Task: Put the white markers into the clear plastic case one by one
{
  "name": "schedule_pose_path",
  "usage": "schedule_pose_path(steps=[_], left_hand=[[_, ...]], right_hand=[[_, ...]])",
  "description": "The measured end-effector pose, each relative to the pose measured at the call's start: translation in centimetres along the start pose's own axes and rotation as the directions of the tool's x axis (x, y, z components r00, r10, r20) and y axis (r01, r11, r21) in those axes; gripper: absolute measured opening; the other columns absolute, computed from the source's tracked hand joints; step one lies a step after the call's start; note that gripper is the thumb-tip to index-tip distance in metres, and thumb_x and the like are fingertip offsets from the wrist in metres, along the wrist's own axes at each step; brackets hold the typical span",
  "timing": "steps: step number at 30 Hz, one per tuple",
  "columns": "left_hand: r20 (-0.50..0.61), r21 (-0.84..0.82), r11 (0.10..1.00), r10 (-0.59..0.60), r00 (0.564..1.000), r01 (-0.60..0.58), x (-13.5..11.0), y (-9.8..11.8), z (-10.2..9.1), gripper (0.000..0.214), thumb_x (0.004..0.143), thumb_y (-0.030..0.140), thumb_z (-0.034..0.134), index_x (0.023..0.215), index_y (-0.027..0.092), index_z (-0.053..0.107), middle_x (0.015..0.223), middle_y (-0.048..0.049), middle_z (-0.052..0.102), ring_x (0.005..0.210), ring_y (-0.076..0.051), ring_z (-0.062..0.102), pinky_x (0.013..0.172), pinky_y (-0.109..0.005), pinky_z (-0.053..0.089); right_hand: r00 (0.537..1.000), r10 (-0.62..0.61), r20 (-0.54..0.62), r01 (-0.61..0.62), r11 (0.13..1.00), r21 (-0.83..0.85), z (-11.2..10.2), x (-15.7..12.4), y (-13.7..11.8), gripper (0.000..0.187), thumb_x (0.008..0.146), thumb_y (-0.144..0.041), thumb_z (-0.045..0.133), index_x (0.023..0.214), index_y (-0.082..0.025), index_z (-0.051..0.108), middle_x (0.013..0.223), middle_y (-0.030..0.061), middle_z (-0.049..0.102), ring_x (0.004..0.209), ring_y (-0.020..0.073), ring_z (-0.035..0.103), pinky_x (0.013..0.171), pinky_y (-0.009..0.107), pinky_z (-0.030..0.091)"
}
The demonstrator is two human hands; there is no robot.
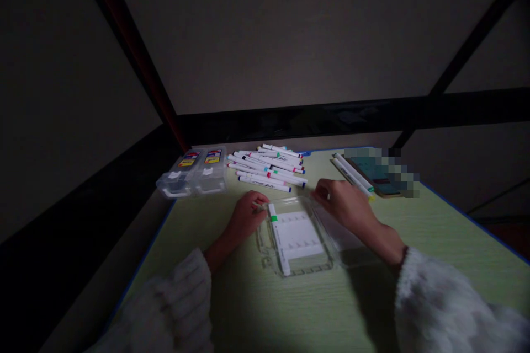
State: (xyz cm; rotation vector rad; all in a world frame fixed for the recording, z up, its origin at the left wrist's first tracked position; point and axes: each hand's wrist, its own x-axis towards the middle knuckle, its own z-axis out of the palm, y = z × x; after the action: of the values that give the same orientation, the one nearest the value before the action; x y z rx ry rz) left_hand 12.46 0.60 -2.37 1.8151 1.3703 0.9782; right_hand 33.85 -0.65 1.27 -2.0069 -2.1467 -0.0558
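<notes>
A clear plastic case (295,270) lies open on the pale green table (256,309) in front of me, with a white sheet inside. One white marker with a green band (277,237) lies along its left side. My left hand (246,218) rests at the case's far left corner, fingers curled against the marker's top end. My right hand (345,207) sits at the far right corner, fingers bent on the clear lid (335,229) edge. A pile of several white markers with coloured caps (269,168) lies beyond the case.
Two shut clear cases with coloured labels (194,174) stand at the far left. Two more markers (354,176) and a dark flat object (379,174) lie at the far right. A dark metal frame (331,113) runs behind the table's blue-edged far side.
</notes>
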Motion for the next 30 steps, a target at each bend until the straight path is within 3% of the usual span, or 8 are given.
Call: schedule_pose_path(steps=[5, 10, 19, 30], left_hand=[[0.006, 0.094, 0.994, 0.056, 0.998, -0.057, -0.1, -0.2, 0.1, 0.021, 0.058, 0.002, 0.051, 0.074, 0.014, 0.056, 0.08, -0.0028, 0.058, 0.077, -0.013, 0.054, 0.067, -0.025, 0.043], [-0.067, 0.049, 0.998, 0.036, 0.997, -0.033, 0.1, -0.7, 0.2, 0.02, 0.059, 0.003, 0.051, 0.074, 0.015, 0.055, 0.079, -0.0025, 0.058, 0.075, -0.013, 0.054, 0.064, -0.024, 0.044], [-0.138, -0.056, 0.997, 0.045, 0.989, -0.053, 0.3, -0.9, 0.4, 0.019, 0.056, 0.001, 0.05, 0.067, 0.016, 0.056, 0.071, 0.0, 0.056, 0.068, -0.011, 0.053, 0.057, -0.021, 0.042], [-0.103, 0.008, 0.997, 0.076, 0.992, -0.075, 0.1, -0.8, 0.4, 0.018, 0.058, 0.002, 0.047, 0.068, 0.015, 0.056, 0.074, -0.0012, 0.055, 0.069, -0.012, 0.052, 0.057, -0.021, 0.042]], right_hand=[[0.999, -0.042, 0.014, 0.041, 0.999, 0.011, 1.1, 1.7, -3.0, 0.015, 0.078, -0.028, 0.046, 0.078, -0.021, 0.058, 0.077, 0.0052, 0.063, 0.068, 0.0181, 0.058, 0.05, 0.024, 0.029], [0.999, -0.031, 0.008, 0.031, 0.999, 0.02, 2.1, 2.7, -4.1, 0.014, 0.078, -0.027, 0.048, 0.081, -0.019, 0.059, 0.083, 0.0077, 0.062, 0.073, 0.0189, 0.058, 0.054, 0.024, 0.033], [0.999, -0.04, 0.017, 0.038, 0.995, 0.094, 2.9, 3.8, -4.7, 0.018, 0.081, -0.031, 0.047, 0.085, -0.018, 0.058, 0.089, 0.009, 0.061, 0.082, 0.0199, 0.057, 0.062, 0.025, 0.036], [0.993, -0.118, 0.029, 0.113, 0.984, 0.14, 4.0, 4.6, -4.2, 0.016, 0.08, -0.028, 0.051, 0.088, -0.017, 0.058, 0.091, 0.0069, 0.06, 0.084, 0.0175, 0.055, 0.066, 0.024, 0.036]])
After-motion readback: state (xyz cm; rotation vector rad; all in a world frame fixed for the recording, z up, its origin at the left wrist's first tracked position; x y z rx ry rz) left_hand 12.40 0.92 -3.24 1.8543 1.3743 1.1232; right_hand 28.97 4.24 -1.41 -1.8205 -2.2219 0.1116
